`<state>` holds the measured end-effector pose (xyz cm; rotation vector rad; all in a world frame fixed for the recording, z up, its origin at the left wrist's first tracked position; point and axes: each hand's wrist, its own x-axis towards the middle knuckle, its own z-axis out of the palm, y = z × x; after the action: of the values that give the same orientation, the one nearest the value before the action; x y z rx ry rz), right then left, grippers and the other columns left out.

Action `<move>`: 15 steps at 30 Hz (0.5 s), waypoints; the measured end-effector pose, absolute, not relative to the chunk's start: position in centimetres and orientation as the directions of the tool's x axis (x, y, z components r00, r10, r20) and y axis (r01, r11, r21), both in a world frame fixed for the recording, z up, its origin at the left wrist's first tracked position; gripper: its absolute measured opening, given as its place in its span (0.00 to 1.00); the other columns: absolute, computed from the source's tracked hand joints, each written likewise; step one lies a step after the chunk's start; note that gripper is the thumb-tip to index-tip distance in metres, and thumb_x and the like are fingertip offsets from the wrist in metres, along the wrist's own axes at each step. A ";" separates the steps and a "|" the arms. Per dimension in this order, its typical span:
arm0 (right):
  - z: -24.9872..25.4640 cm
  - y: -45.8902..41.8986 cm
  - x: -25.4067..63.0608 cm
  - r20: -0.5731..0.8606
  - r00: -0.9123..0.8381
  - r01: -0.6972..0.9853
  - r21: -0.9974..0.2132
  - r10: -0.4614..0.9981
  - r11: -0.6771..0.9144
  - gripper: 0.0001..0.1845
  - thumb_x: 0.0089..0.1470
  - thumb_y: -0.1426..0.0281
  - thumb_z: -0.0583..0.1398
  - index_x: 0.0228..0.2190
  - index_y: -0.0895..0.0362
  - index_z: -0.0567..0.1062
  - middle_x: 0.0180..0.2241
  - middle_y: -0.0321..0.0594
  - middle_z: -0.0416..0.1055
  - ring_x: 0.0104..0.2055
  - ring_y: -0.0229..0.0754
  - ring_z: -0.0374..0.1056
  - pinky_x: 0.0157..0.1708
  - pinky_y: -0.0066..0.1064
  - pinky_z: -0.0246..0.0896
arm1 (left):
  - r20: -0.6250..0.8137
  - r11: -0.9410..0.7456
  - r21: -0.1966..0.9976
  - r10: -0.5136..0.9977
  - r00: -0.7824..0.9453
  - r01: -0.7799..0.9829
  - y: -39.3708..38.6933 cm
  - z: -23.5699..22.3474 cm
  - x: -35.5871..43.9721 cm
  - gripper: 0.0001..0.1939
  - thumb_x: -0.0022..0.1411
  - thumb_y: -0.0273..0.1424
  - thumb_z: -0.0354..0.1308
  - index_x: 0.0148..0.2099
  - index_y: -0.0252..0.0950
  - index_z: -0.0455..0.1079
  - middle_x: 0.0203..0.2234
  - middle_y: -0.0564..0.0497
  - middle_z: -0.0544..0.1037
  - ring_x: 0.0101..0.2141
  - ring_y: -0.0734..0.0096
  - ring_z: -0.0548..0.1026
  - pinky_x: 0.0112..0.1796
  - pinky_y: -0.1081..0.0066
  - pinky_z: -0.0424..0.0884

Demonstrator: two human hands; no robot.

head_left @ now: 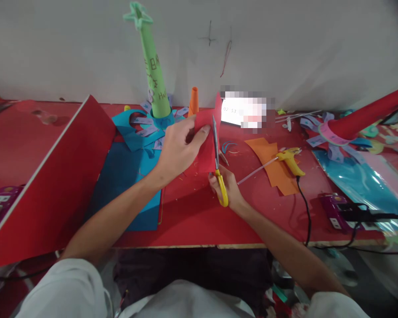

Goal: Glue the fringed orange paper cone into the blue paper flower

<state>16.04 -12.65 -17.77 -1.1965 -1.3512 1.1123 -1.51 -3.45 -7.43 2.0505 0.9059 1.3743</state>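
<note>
A piece of red paper is pinched between the thumb and fingers of my left hand, held up above the table. My right hand grips a pair of yellow-handled scissors. Their grey blades point away from me and lie along the right part of the red paper. A narrow red flap stands up beyond the blades. Whether the blades are fully closed I cannot make out. Behind my left hand stands a green paper cone with a star on top, set in a blue base with patterned strips.
A yellow glue gun with a black cord lies over orange paper on the right. Blue sheets lie left, beside an upright red board. A lit phone leans at the wall. A purple power socket sits front right.
</note>
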 end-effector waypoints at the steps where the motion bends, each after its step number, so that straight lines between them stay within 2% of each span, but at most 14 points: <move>1: -17.8 -12.7 16.1 0.093 -0.036 0.120 -0.988 0.995 0.097 0.36 0.54 0.33 0.70 0.31 0.51 0.68 0.22 0.29 0.63 0.23 0.34 0.57 0.22 0.29 0.52 | 0.593 -0.650 0.717 0.759 0.270 0.251 -3.5 -7.4 -1.5 0.19 0.81 0.48 0.60 0.42 0.39 0.79 0.30 0.51 0.75 0.30 0.66 0.75 0.34 0.64 0.73; 4: -18.1 -12.8 16.2 0.081 -0.032 0.173 -0.981 0.996 0.085 0.38 0.53 0.31 0.69 0.29 0.52 0.69 0.20 0.30 0.64 0.21 0.35 0.59 0.21 0.29 0.53 | 0.589 -0.648 0.719 0.760 0.274 0.250 -3.5 -7.4 -1.5 0.19 0.81 0.47 0.60 0.41 0.39 0.79 0.30 0.51 0.75 0.30 0.66 0.75 0.33 0.65 0.72; 8: -18.6 -12.8 16.1 0.034 -0.027 0.152 -0.988 0.999 0.037 0.40 0.50 0.28 0.69 0.27 0.51 0.67 0.18 0.29 0.63 0.16 0.36 0.62 0.17 0.29 0.53 | 0.587 -0.646 0.730 0.760 0.279 0.224 -3.5 -7.3 -1.5 0.20 0.81 0.48 0.59 0.40 0.40 0.78 0.28 0.53 0.74 0.29 0.69 0.73 0.33 0.67 0.70; 12: -18.4 -12.8 16.0 0.036 -0.032 0.143 -0.989 0.999 0.041 0.40 0.49 0.28 0.70 0.26 0.51 0.67 0.17 0.29 0.64 0.15 0.35 0.63 0.16 0.28 0.54 | 0.578 -0.628 0.759 0.771 0.268 0.171 -3.9 -7.1 -1.3 0.25 0.80 0.54 0.60 0.37 0.40 0.74 0.27 0.54 0.71 0.29 0.69 0.71 0.33 0.66 0.70; 15: -17.8 -12.9 16.0 0.052 -0.047 0.117 -0.991 0.998 0.057 0.39 0.49 0.29 0.71 0.27 0.51 0.69 0.17 0.29 0.65 0.15 0.34 0.62 0.15 0.27 0.52 | 0.555 -0.584 0.807 0.802 0.222 0.093 -4.1 -7.0 -1.2 0.28 0.80 0.58 0.56 0.35 0.41 0.69 0.26 0.54 0.68 0.30 0.68 0.73 0.34 0.66 0.73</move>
<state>16.04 -12.85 -17.77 -1.2336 -1.3546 1.1421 -1.19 -4.08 -7.02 1.8542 0.8253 1.4077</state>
